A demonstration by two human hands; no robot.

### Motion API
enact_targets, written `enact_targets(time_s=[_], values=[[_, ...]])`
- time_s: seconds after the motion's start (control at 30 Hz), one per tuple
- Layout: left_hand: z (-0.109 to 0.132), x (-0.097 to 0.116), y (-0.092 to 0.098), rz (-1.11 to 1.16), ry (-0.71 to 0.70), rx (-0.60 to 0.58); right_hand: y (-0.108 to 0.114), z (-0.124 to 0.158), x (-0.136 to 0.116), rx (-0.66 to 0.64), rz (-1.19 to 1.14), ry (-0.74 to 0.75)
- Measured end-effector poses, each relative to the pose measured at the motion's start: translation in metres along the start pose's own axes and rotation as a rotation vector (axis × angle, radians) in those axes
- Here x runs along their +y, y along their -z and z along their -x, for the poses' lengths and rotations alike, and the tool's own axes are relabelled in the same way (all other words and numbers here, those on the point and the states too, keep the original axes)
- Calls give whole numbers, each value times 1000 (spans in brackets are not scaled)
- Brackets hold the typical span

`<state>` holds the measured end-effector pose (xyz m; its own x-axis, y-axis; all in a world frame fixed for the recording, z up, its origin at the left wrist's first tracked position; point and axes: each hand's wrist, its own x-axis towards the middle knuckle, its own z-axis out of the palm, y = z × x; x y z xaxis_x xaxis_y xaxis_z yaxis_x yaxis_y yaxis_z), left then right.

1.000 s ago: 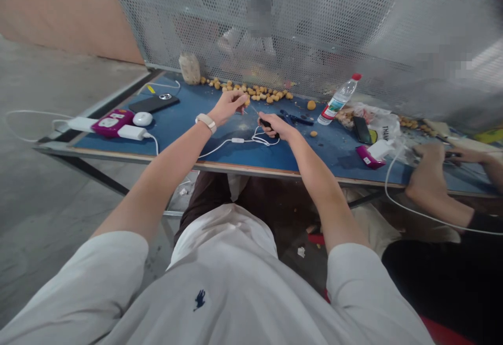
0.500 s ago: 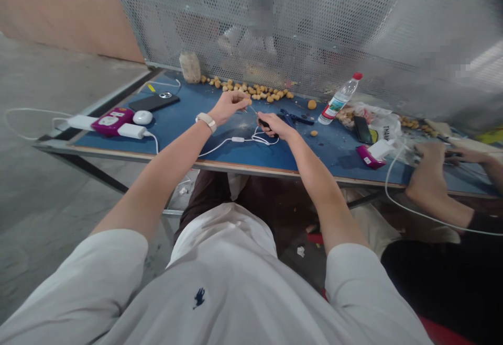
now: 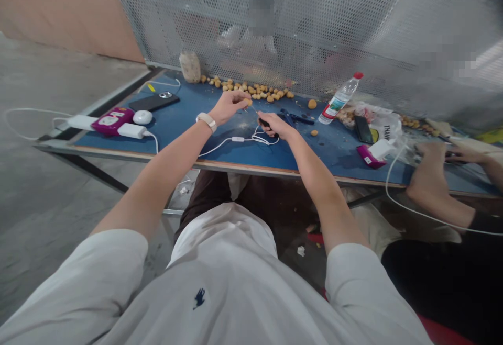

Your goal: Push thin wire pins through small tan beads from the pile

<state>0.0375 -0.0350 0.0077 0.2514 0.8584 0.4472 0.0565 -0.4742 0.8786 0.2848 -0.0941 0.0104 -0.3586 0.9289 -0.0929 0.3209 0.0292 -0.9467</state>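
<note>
Over the blue tabletop, my left hand (image 3: 232, 103) is closed, its fingertips pinching a small round tan nut-like piece (image 3: 248, 102). To its right, my right hand (image 3: 274, 125) wraps around a tool with a black handle (image 3: 264, 123). A thin shaft points from the tool up and left toward the piece; whether the tip touches it I cannot tell. A white cord (image 3: 238, 139) with a small inline block loops under my right hand. Dark blue-handled pliers (image 3: 301, 119) lie just right of that hand. Behind both hands, more tan round pieces (image 3: 271, 95) lie in a row.
A perforated metal panel (image 3: 236, 31) stands behind the table. Left are a jar (image 3: 190, 67), a phone (image 3: 155, 102) and a purple power adapter (image 3: 112, 121). A bottle (image 3: 338, 100), plastic bag (image 3: 383, 125) and second adapter (image 3: 370, 156) are right. A co-worker's hands (image 3: 436, 151) work at the far right.
The tan piece turns slightly in my left fingertips and shows more of itself. Both hands otherwise stay almost in place.
</note>
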Motion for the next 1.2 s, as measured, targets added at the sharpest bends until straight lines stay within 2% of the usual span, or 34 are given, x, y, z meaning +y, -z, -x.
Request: enact_targets(time_s=[0.33, 0.5, 0.8, 0.97, 1.07, 1.2], values=[[3, 8, 1, -34, -24, -20, 1, 1, 1, -25, -38, 14], [0, 1, 2, -53, -14, -41, 3, -3, 4, 0, -29, 14], [-1, -8, 6, -82, -13, -62, 8, -6, 6, -29, 22, -28], [-3, -8, 8, -101, 13, -14, 5, -4, 4, -57, -3, -14], [-3, -6, 8, -89, 22, -29, 3, -2, 2, -63, -23, 8], [-1, -3, 7, -59, 32, 0, 3, -1, 1, -37, -19, -19]])
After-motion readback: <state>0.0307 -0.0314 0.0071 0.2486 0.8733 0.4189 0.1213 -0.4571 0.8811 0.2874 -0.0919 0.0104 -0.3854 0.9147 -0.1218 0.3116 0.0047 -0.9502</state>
